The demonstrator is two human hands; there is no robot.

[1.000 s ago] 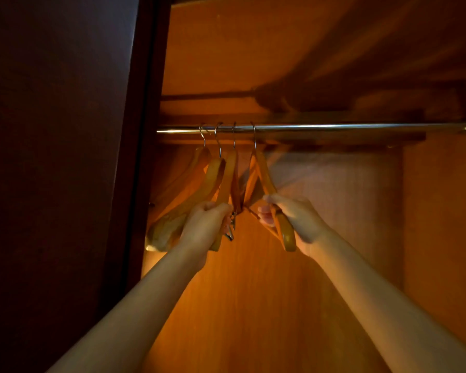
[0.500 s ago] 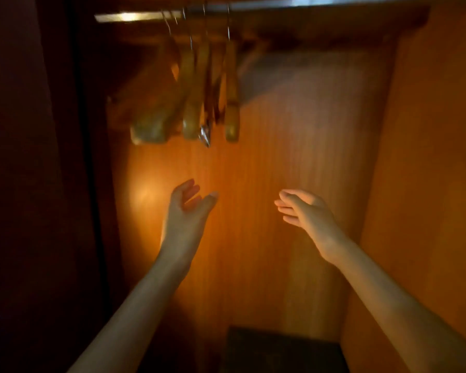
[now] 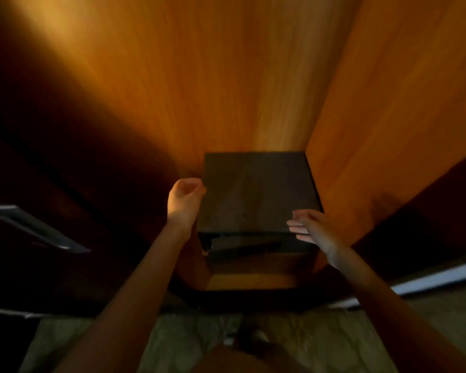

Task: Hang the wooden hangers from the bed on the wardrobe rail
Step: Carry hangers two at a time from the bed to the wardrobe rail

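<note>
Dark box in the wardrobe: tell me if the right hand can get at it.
Probably yes. The right hand is open and empty beside the dark box, near its front right corner, with nothing visible between them.

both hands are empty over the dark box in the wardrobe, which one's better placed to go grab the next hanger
Neither clearly. The left hand is loosely curled beside the dark box; the right hand is open at its front right corner. No hanger is in view, so I cannot judge reach.

one head-worn view looks steeply down into the wardrobe (image 3: 226, 76), close above its floor.
</note>
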